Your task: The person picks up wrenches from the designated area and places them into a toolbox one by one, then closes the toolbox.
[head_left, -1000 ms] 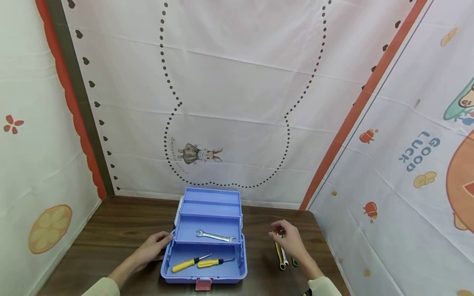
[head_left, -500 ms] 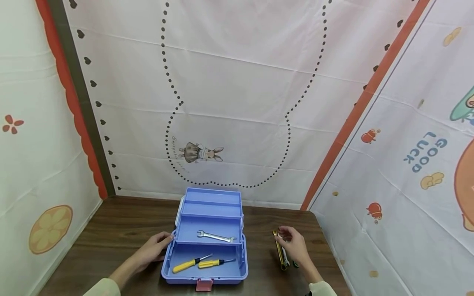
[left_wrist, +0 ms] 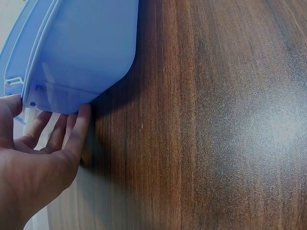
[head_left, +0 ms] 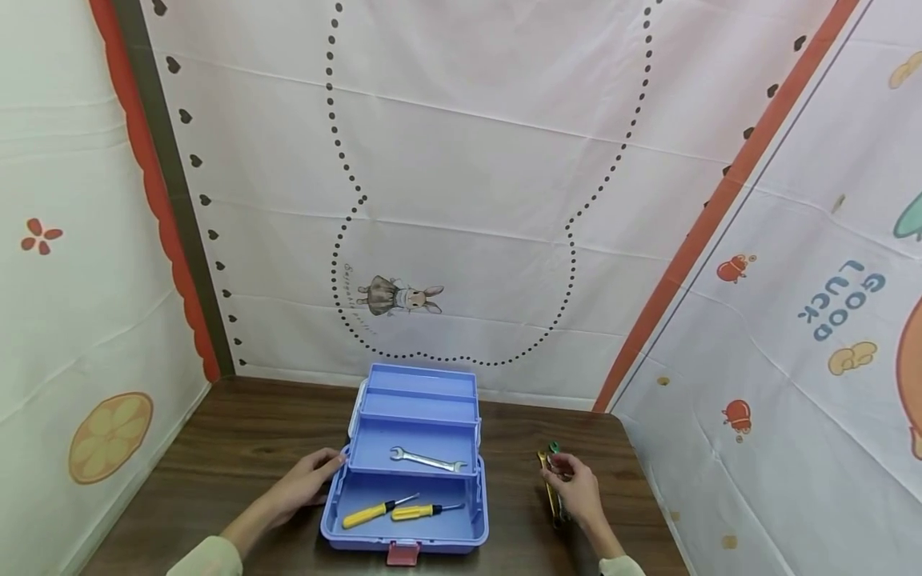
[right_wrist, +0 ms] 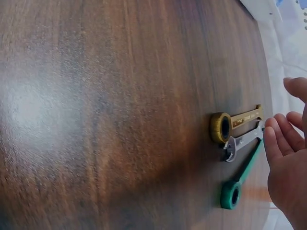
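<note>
A blue toolbox (head_left: pixel 439 546) stands open on the table, its stepped trays raised. A silver wrench (head_left: pixel 430 460) lies in the lower tray. Two yellow-handled screwdrivers (head_left: pixel 369 514) lie in the bottom compartment. My left hand (head_left: pixel 306 484) touches the toolbox's left side; its wrist view shows the fingertips against the blue wall and the thumb by the rim. My right hand (head_left: pixel 579 492) hovers over three wrenches, thumb and fingers apart. In the right wrist view these are a gold wrench (right_wrist: pixel 221 128), another silver wrench (right_wrist: pixel 247 139) and a green wrench (right_wrist: pixel 230 195).
The dark wooden table (head_left: pixel 238 424) ends at a patterned white cloth (head_left: pixel 461 280) behind. Cloth walls also rise on the left and right. A red latch (head_left: pixel 402 554) hangs at the toolbox's front.
My right hand has shifted slightly down over the wrenches, and the green wrench's far end now shows. The left hand stays at the toolbox. The head view has turned a little left.
</note>
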`<act>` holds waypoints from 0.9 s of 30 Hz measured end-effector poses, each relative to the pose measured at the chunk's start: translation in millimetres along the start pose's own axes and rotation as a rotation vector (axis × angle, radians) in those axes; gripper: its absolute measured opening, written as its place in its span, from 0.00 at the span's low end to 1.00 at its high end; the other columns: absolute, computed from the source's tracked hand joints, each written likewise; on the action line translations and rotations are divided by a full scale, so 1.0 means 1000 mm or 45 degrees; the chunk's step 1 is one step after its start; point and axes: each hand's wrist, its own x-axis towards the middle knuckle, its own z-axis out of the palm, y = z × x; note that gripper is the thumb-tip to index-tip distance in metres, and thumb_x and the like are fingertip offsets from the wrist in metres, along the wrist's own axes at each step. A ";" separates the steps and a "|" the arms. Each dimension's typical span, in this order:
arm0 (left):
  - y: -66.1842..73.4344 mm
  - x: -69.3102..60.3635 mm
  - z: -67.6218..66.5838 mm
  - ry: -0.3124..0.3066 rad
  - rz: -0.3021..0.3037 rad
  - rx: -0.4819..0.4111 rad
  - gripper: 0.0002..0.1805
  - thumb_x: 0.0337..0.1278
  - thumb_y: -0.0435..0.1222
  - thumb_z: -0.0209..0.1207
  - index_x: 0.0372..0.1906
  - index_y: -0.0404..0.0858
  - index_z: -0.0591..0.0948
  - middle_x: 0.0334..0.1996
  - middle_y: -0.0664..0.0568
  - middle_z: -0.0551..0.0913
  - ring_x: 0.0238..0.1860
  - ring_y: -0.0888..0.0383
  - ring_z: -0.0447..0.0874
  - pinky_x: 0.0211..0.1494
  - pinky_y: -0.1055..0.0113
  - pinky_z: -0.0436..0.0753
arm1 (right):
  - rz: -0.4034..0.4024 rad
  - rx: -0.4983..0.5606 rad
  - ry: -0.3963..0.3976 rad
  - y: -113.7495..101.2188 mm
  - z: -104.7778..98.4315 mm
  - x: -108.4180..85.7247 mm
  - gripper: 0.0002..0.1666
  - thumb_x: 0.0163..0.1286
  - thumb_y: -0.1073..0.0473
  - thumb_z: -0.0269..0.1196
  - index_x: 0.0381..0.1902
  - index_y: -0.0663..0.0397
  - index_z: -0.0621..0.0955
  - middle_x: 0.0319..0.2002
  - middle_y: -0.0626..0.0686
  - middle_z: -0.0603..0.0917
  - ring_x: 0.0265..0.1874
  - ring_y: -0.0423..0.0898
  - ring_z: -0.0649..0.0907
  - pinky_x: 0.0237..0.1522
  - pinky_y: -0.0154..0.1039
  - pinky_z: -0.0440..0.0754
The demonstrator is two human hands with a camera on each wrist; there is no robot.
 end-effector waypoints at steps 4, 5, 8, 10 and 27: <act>0.000 0.001 0.000 0.004 0.001 0.007 0.32 0.81 0.52 0.56 0.66 0.26 0.73 0.59 0.36 0.79 0.58 0.43 0.83 0.54 0.48 0.90 | 0.008 -0.028 -0.003 0.002 0.004 0.000 0.20 0.67 0.64 0.76 0.53 0.68 0.85 0.44 0.60 0.89 0.45 0.53 0.87 0.43 0.32 0.87; 0.000 0.001 0.000 0.003 0.002 0.006 0.33 0.81 0.52 0.56 0.66 0.26 0.73 0.59 0.36 0.79 0.58 0.43 0.83 0.54 0.48 0.90 | 0.010 -0.035 -0.001 0.002 0.005 0.000 0.20 0.67 0.63 0.76 0.52 0.68 0.85 0.43 0.59 0.89 0.45 0.52 0.87 0.42 0.33 0.87; -0.001 0.002 -0.001 -0.005 0.002 0.002 0.33 0.81 0.53 0.56 0.66 0.26 0.73 0.60 0.36 0.79 0.59 0.43 0.82 0.55 0.48 0.90 | 0.010 -0.046 0.008 0.003 0.008 0.000 0.20 0.66 0.63 0.77 0.52 0.67 0.86 0.43 0.58 0.89 0.44 0.52 0.88 0.43 0.34 0.87; -0.002 0.002 -0.001 -0.011 0.001 -0.001 0.33 0.81 0.53 0.55 0.66 0.26 0.73 0.59 0.36 0.79 0.59 0.43 0.83 0.55 0.48 0.90 | 0.001 -0.056 0.010 0.003 0.009 0.000 0.20 0.66 0.62 0.77 0.51 0.68 0.86 0.43 0.59 0.90 0.45 0.54 0.88 0.43 0.35 0.88; 0.000 -0.001 -0.001 -0.012 -0.009 0.010 0.33 0.82 0.53 0.54 0.67 0.26 0.73 0.60 0.36 0.79 0.60 0.41 0.82 0.55 0.48 0.90 | 0.018 -0.077 -0.009 0.000 0.019 -0.004 0.22 0.65 0.62 0.78 0.52 0.69 0.85 0.46 0.61 0.89 0.47 0.56 0.88 0.49 0.46 0.89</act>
